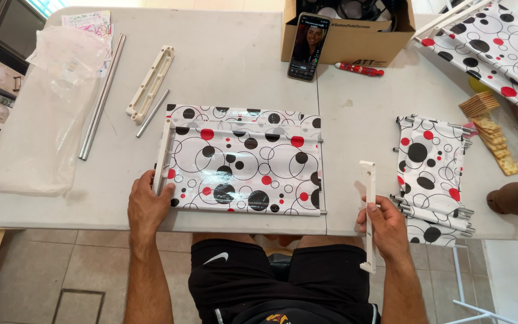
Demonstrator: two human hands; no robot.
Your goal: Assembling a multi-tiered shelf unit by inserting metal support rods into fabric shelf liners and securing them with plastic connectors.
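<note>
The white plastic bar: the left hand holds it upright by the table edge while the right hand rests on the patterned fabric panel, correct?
Hands are swapped. In the head view the right hand holds the white plastic bar, while the left hand rests on the patterned fabric panel.

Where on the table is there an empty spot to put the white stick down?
The white bar in the right hand has bare tabletop between the patterned panel and the folded panels. More bare room lies between the phone and the spare white bar. The right edge is crowded with crackers.
</note>
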